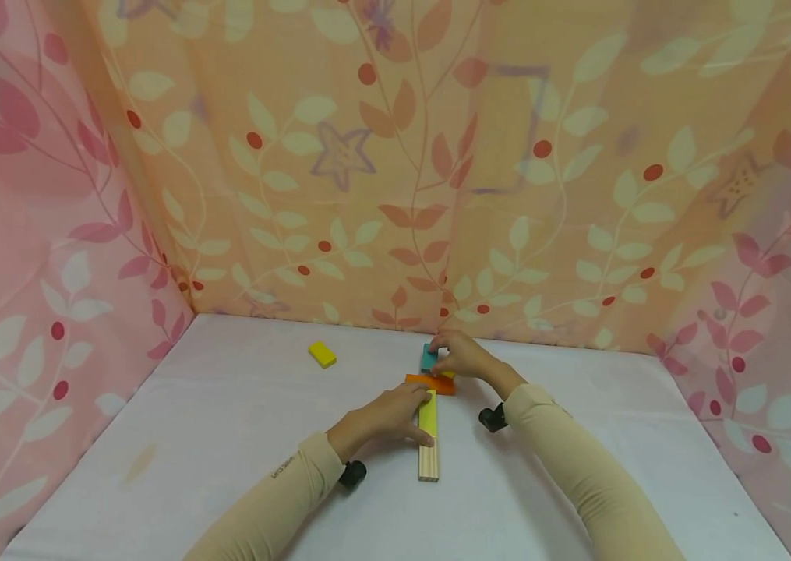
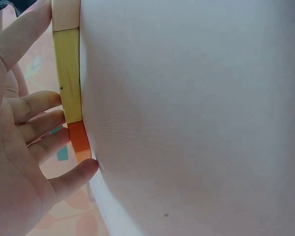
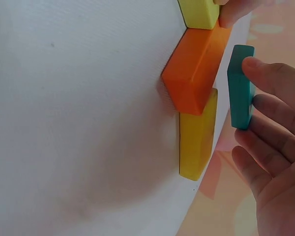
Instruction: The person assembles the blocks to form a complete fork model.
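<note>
My right hand (image 1: 468,357) pinches a teal block (image 3: 240,86) between thumb and fingers, off the table in the right wrist view. Close by, an orange block (image 3: 189,71) lies crosswise, with a deep yellow block (image 3: 194,140) against its far side. A pale yellow block (image 1: 428,413) runs from the orange one toward me, end to end with a plain wooden block (image 1: 429,465). My left hand (image 1: 384,413) rests alongside this row with fingers spread. Its fingertips touch the pale yellow and orange blocks, and its thumb lies near the wooden block.
Another yellow block (image 1: 322,354) lies apart at the back left of the white-covered table (image 1: 262,389). Patterned cloth (image 1: 381,171) hangs behind the table and along both sides. A black camera (image 1: 492,418) sits on the right wrist.
</note>
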The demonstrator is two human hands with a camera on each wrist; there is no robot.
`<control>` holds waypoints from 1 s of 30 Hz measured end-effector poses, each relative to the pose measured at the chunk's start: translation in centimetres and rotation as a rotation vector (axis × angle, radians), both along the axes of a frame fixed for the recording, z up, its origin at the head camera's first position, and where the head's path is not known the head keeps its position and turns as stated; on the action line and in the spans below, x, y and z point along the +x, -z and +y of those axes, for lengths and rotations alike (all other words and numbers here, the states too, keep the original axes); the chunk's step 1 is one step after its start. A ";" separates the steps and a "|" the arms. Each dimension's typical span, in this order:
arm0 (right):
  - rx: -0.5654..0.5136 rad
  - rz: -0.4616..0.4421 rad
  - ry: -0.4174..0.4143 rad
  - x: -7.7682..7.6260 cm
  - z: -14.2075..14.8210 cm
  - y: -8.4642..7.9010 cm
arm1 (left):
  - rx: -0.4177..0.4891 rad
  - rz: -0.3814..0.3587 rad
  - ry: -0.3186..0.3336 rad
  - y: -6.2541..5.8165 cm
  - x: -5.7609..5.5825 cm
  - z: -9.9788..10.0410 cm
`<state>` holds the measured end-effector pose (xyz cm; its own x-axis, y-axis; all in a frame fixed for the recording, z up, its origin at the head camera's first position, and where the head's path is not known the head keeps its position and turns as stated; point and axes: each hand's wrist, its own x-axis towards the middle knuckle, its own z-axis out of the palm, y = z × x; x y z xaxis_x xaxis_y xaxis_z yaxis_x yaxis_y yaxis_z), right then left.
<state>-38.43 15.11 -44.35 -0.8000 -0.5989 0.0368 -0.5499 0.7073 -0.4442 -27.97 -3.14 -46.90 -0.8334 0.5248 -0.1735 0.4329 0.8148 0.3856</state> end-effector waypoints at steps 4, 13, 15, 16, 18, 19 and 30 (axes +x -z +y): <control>0.006 -0.006 0.003 -0.1 0.0 0.2 | -0.006 0.007 0.004 0.0 0.0 0.0; 0.024 -0.043 0.028 -0.1 -0.2 0.6 | -0.017 0.016 0.008 -0.5 0.4 -0.1; 0.024 -0.062 0.040 -0.1 -0.2 0.6 | -0.016 0.018 0.009 -0.6 0.5 -0.1; 0.025 -0.070 0.044 0.0 -0.2 0.6 | -0.016 0.019 0.009 -0.6 0.5 -0.1; 0.023 -0.092 0.058 0.1 -0.3 0.6 | -0.014 0.020 0.010 -0.6 0.5 -0.1; 0.021 -0.104 0.064 0.1 -0.3 0.6 | -0.012 0.021 0.011 -0.6 0.5 -0.1; 0.035 -0.122 0.075 0.3 -0.6 0.6 | -0.001 -0.018 -0.003 -0.5 0.2 -0.1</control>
<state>-38.15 14.50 -44.94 -0.8400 -0.5361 -0.0835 -0.4380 0.7608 -0.4789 -27.74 -3.24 -46.36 -0.8316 0.5220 -0.1894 0.4233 0.8166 0.3923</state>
